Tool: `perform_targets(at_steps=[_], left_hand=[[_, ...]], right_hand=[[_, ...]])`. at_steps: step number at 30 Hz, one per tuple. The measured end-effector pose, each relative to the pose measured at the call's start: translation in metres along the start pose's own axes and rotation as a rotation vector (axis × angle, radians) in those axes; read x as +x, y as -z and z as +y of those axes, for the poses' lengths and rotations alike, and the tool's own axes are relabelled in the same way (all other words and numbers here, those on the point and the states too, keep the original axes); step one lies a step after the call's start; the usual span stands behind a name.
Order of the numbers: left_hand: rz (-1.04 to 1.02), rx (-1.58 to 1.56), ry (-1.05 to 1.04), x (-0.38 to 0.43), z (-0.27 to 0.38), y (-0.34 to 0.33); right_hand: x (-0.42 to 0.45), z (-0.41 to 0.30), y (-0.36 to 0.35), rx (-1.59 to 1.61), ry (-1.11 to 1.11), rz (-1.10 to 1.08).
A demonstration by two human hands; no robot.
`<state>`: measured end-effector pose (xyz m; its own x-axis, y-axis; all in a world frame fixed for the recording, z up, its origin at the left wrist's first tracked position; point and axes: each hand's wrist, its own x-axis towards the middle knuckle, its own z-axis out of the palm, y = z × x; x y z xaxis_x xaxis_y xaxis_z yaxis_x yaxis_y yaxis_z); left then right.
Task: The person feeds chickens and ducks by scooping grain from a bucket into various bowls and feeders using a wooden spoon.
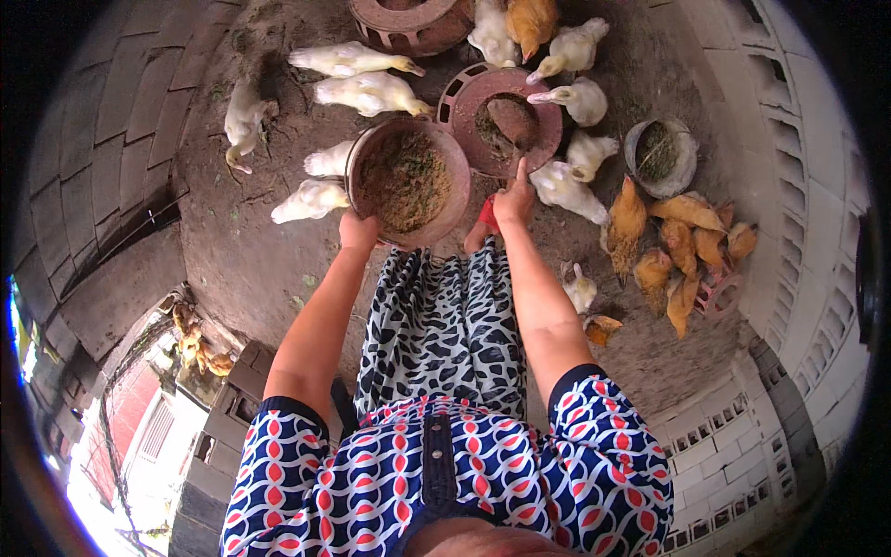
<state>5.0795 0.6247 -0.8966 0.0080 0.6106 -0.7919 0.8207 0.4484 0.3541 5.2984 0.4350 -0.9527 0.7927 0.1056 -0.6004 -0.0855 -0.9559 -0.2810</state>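
My left hand [359, 231] grips the near left rim of a round bucket [457, 170]. Crumbly brown feed mixed with green bits [411, 182] fills the lower part of it. In my right hand [514, 202] is the handle of a scoop [514, 121], its index finger stretched along the handle. The scoop's bowl is over the middle of a reddish round plastic feeder [463, 115] with slots along its side. Some feed lies in the feeder around the scoop; whether the scoop holds any is hard to tell.
White ducks [369, 93] crowd both sides of the feeder. Brown chickens [679, 237] gather at right, near a grey tub [689, 157] with greens inside. Another reddish feeder [418, 35] stands at the far end. Block walls [800, 174] enclose the dirt floor [237, 257].
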Motion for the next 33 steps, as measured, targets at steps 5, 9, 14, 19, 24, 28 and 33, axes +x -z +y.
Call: perform_targets(at_steps=[5,9,14,19,24,28,33], left_hand=[[0.024,0.069,-0.101,0.004,-0.023,0.022],[0.084,0.104,-0.233,0.005,-0.049,0.049],[-0.072,0.065,-0.153,-0.050,0.014,0.098],[0.017,0.050,-0.282,-0.047,-0.001,0.127],[-0.049,0.052,-0.092,-0.051,0.008,0.198],[-0.151,0.096,-0.272,-0.058,0.001,0.245],[-0.242,-0.056,-0.132,-0.064,0.033,0.283]], right_hand=[[-0.016,0.033,0.036,0.359,0.317,0.169],[-0.082,0.015,0.116,0.780,0.086,-0.435],[-0.136,-0.041,0.138,0.256,0.488,-0.500],[-0.193,-0.113,0.068,-0.006,0.559,-0.653],[-0.220,-0.185,0.112,-0.287,0.769,-0.849],[-0.226,-0.217,0.098,-0.537,0.995,-0.584],[-0.217,-0.207,0.062,-0.331,0.969,-0.639]])
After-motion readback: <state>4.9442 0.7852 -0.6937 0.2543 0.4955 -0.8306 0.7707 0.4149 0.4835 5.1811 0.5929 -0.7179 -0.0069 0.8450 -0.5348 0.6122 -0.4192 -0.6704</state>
